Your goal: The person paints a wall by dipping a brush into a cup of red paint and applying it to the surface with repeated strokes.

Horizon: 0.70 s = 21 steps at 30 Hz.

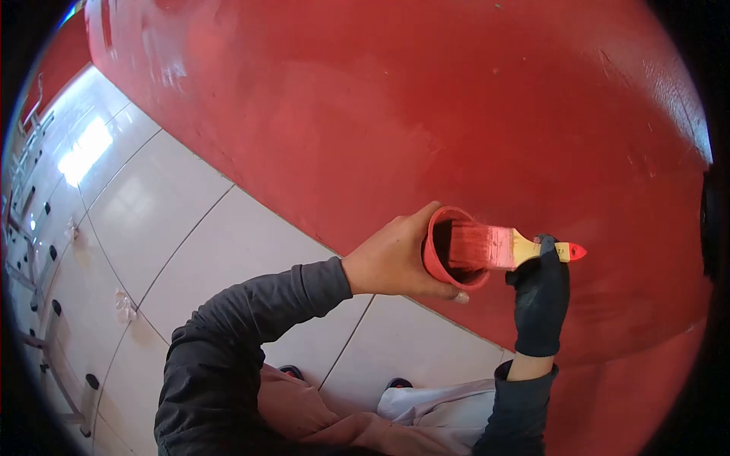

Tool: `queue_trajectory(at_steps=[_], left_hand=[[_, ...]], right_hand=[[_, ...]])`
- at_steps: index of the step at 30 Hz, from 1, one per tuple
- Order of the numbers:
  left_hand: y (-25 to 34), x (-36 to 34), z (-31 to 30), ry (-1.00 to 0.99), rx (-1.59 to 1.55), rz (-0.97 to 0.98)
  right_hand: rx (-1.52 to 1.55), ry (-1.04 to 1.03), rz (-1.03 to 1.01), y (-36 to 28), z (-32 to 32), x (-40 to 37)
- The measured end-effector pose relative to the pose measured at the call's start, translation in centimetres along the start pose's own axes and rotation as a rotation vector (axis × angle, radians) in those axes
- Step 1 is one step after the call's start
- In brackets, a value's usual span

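The left hand (391,262) was bare and clenched around a red cup (430,251), fingers wrapped over its near wall and thumb under the rim. The cup was tipped on its side, with its mouth facing the right hand (541,292). It was held in the air, in front of the lower edge of a large red panel (456,114).

The right hand wore a black glove and gripped a brush (502,247) by its yellow handle. The handle's red tip (576,251) projected past the fingers. The brush lay nearly level, and its bristles, loaded with red paint, reached into the cup's mouth. Whether the bristles touched the bottom of the cup could not be told. The two hands were near each other but apart, linked only by the brush entering the cup.

Both forearms carried dark grey sleeves (251,319).

The panel filled the upper and right part of the view; its surface was glossy, with small specks and scuffs. Beneath it ran a floor (190,220) of large white tiles with dark joints. Two shoe tips (290,371) showed at the bottom, beside light cloth (441,406). A metal frame (30,251) stood at the far left edge.
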<state>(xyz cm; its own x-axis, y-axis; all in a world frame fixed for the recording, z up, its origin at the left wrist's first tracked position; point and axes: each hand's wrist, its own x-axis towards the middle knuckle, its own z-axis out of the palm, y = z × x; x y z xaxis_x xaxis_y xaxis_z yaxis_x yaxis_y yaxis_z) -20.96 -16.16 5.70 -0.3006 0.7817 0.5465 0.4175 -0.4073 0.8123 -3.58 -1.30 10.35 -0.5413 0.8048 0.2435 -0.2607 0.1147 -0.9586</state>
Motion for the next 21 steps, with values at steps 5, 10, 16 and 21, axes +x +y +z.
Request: queue_trajectory(at_steps=[5, 10, 16, 21], left_hand=[[0.1, 0.2, -3.3, 0.087, -0.018, -0.104], [-0.8, -0.6, -5.9, 0.194, 0.048, -0.15], [-3.3, -2.0, -6.2, 0.185, 0.112, -0.205], [-4.3, -3.2, -5.3, 0.122, 0.114, -0.21]], right_hand=[[-0.036, -0.088, -0.119, -0.9, 5.0, 1.2], [-0.055, -0.164, -0.442, -2.1, 11.0, 3.6], [-0.489, -0.264, -0.967, -1.1, 17.8, 8.1], [-0.461, -0.243, -1.271, -5.7, 18.2, 6.2]])
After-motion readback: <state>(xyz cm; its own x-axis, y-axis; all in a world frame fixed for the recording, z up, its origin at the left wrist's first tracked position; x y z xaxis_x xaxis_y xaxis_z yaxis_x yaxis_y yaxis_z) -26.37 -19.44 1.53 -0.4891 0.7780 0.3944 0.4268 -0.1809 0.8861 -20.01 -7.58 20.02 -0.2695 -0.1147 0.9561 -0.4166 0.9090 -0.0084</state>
